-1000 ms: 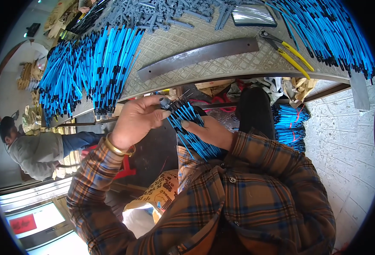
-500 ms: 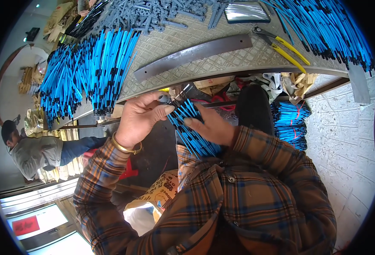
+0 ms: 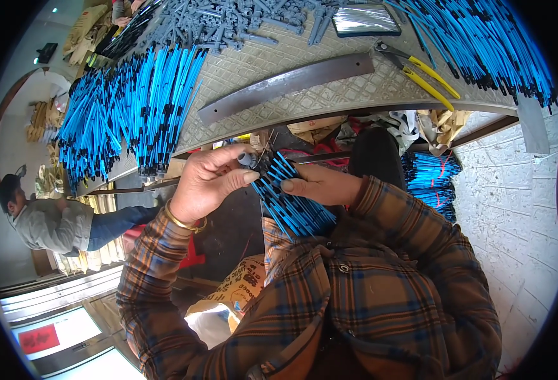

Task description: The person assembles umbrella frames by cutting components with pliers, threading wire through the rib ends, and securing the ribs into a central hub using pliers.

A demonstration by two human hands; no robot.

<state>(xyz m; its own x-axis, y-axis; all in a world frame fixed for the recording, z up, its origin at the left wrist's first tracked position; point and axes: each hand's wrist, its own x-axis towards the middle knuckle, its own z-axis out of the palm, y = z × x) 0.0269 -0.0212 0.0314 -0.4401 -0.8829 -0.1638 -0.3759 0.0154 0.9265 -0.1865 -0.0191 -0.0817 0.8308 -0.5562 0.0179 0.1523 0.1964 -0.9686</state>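
In front of my chest, my right hand (image 3: 326, 183) is closed round a bundle of thin blue rods with black ends (image 3: 298, 209), thumb on top. My left hand (image 3: 212, 180) pinches a small grey plastic fitting (image 3: 247, 159) between thumb and fingers, right against the bundle's upper end. Thin metal-looking pieces (image 3: 267, 142) stick up beside the fitting; whether they are fixed to the rods I cannot tell. The lower end of the bundle rests near my plaid shirt.
On the patterned table (image 3: 329, 95) lie a curved metal strip (image 3: 285, 85), yellow-handled pliers (image 3: 421, 76), a tray of silvery pins (image 3: 366, 20), grey fittings (image 3: 228, 22) and blue rod piles (image 3: 165, 104). Tied bundles (image 3: 429, 183) sit below right. A person (image 3: 48, 218) is at the left.
Both hands and the bundle have shifted slightly down. My left thumb and the fitting are a little lower, still at the bundle's upper end. The person at the left has moved an arm.
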